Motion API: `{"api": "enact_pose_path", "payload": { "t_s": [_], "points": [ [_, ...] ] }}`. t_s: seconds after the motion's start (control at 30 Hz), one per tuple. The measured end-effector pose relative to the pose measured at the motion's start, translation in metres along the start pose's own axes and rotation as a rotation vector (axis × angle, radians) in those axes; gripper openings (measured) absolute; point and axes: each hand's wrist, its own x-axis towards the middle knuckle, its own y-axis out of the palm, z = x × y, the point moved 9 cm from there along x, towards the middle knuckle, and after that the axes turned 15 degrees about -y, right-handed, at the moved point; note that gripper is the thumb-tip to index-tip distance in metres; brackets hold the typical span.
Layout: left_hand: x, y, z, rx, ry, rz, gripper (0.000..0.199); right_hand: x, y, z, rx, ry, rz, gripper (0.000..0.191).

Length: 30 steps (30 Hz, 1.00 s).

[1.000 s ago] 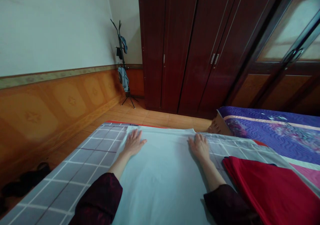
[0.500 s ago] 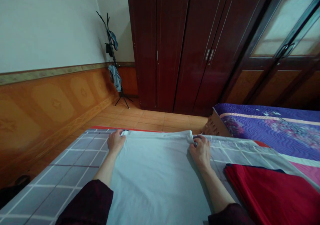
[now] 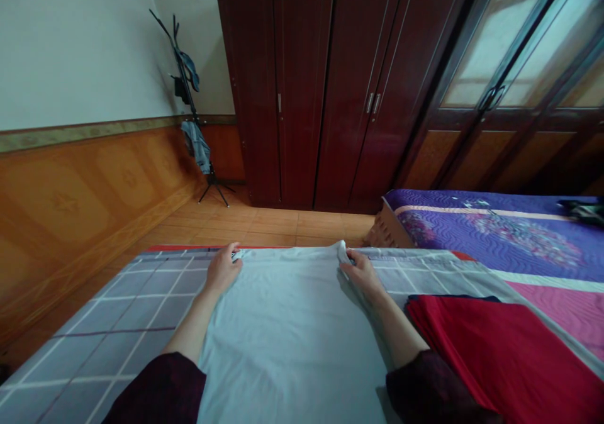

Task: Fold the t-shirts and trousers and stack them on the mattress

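Observation:
A pale blue-white cloth [image 3: 287, 336] lies spread over the checked sheet [image 3: 117, 317], running from the far edge down to the bottom of the view. My left hand [image 3: 223, 269] pinches its far left corner between thumb and fingers. At the far right corner, my right hand [image 3: 361, 272] grips the fabric, and a small peak of cloth stands up beside the fingertips. Folded red cloth [image 3: 500, 348] with a dark layer under it rests to the right of my right forearm.
Beyond the far edge are a tiled floor [image 3: 283, 221] and a dark red wardrobe [image 3: 302, 97]. A coat rack [image 3: 186, 90] holding clothes stands in the left corner. On the right is a bed with a purple cover [image 3: 472, 223], and a dark object lies on it.
The view has turned to the right. Both hands remain at the cloth's far corners, now closer together, and the right corner is lifted slightly higher.

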Motion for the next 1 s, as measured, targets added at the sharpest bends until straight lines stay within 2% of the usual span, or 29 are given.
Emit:
{"api": "enact_pose_path", "payload": {
  "t_s": [0.07,0.17,0.27,0.37,0.5,0.63,0.73,0.83,1.0],
  "points": [
    [0.002,-0.003,0.004,0.011,-0.021,-0.023,0.037,0.009,0.001,0.001,0.07,-0.002,0.019,0.02],
    [0.007,-0.004,0.011,0.003,-0.058,-0.012,0.021,0.023,0.008,0.002,0.113,0.005,0.017,0.02],
    [0.009,-0.001,0.012,-0.07,-0.056,0.04,0.013,0.032,0.017,0.003,0.097,0.007,-0.036,0.016],
    [0.007,0.002,0.005,-0.193,-0.019,0.09,0.016,0.036,0.02,0.002,0.068,0.001,-0.126,0.015],
    [0.007,-0.001,0.003,-0.331,-0.008,0.109,0.025,0.035,0.007,-0.012,0.042,0.04,-0.263,0.026],
    [0.015,-0.008,0.016,-0.339,-0.06,0.066,0.026,0.029,-0.012,-0.032,0.006,0.126,-0.351,0.04],
    [0.021,-0.01,0.026,-0.229,-0.084,0.054,0.021,0.025,-0.019,-0.041,-0.037,0.164,-0.332,0.037],
    [0.023,-0.013,0.039,-0.104,-0.112,0.071,0.023,0.023,-0.019,-0.045,-0.091,0.186,-0.25,0.029],
    [0.027,-0.035,0.067,0.064,-0.259,0.002,0.013,0.022,-0.018,-0.041,-0.192,0.24,-0.157,0.031]
  ]
}}
